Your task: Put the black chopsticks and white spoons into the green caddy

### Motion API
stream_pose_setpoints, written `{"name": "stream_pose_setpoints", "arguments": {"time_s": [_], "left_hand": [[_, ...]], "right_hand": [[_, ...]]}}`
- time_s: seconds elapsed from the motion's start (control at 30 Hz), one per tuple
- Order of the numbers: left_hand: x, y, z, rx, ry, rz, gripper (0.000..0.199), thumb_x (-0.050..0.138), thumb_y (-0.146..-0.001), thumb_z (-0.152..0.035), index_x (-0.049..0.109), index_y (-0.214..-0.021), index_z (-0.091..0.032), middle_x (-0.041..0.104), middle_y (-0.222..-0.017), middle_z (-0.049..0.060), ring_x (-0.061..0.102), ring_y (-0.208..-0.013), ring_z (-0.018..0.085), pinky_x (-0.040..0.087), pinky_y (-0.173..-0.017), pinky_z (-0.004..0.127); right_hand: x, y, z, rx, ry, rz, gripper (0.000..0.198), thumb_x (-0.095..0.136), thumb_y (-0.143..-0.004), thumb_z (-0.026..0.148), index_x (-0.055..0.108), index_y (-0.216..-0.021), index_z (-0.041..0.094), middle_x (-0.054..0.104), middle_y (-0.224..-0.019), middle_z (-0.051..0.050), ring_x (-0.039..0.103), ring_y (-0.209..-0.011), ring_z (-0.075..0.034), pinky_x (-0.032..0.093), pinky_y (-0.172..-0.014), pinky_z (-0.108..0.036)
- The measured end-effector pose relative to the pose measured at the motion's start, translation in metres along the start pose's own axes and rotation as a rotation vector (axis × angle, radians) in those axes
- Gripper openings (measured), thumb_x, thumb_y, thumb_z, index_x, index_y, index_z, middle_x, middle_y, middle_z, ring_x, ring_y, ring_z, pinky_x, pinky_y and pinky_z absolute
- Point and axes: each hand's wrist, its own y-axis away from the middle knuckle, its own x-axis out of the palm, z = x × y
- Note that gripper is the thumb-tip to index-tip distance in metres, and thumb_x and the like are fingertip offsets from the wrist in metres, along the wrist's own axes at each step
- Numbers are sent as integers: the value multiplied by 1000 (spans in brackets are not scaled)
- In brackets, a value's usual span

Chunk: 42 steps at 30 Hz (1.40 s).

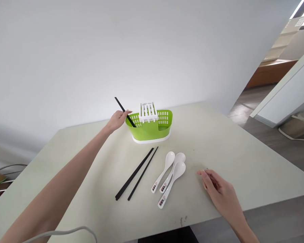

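Observation:
My left hand (117,120) is closed on black chopsticks (119,104) at the left end of a green cutlery basket (149,131). Their lower ends are inside the basket's left compartment and they lean to the left; whether it is one stick or a pair is hard to tell. A white slatted piece (148,112) sits across the basket's middle. Loosely curled, with the fingers together and nothing seen in them, my right hand (219,189) rests by the table's front right, to the right of several white spoons (178,170).
More black chopsticks (135,175) lie on the pale table (218,135) in front of the basket, left of the spoons. A white wall (152,50) stands behind the table. A grey cable (66,232) crosses the bottom left, and metal racks (5,182) show at the far left.

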Motion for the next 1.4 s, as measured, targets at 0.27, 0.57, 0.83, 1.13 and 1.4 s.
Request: {"name": "stream_pose_setpoints", "arguments": {"time_s": [0.27, 0.57, 0.83, 1.13, 1.4], "left_hand": [[5, -8, 12, -83, -37, 171, 64, 49, -94, -75, 81, -105, -22, 78, -126, 9, 68, -120, 32, 49, -104, 38], [5, -5, 21, -133, 6, 94, 68, 56, -85, -84, 76, -90, -19, 80, -95, 12, 70, -103, 30, 51, -90, 37], [-5, 14, 28, -100, 25, 82, 68, 57, -85, -83, 76, -106, -21, 76, -125, 11, 66, -114, 31, 51, -96, 39], [-3, 55, 29, -19, 36, -196, 55, 52, -99, -66, 64, -122, -17, 70, -131, 16, 67, -116, 25, 52, -95, 36], [24, 144, 13, 75, -199, 241, 42, 51, -99, -59, 65, -101, -20, 70, -94, 7, 65, -81, 22, 51, -73, 35]], "right_hand": [[-1, -1, -1, 5, 11, 17, 57, 49, -98, 71, 78, -104, 23, 55, -63, 0, 51, -57, -18, 42, -54, -27], [1, 0, -2, 18, 19, 10, 57, 49, -97, 72, 77, -105, 23, 57, -65, 0, 53, -59, -18, 43, -56, -27], [1, 2, -3, 32, 22, 20, 57, 48, -98, 71, 76, -108, 22, 56, -68, 0, 52, -61, -18, 42, -58, -27], [2, 1, -8, 22, 44, 0, 55, 49, -99, 70, 76, -108, 22, 56, -68, 1, 52, -60, -17, 44, -58, -26], [2, 0, -10, 27, 92, -9, 55, 49, -98, 70, 77, -106, 23, 58, -67, 1, 53, -59, -16, 44, -56, -25]]}}
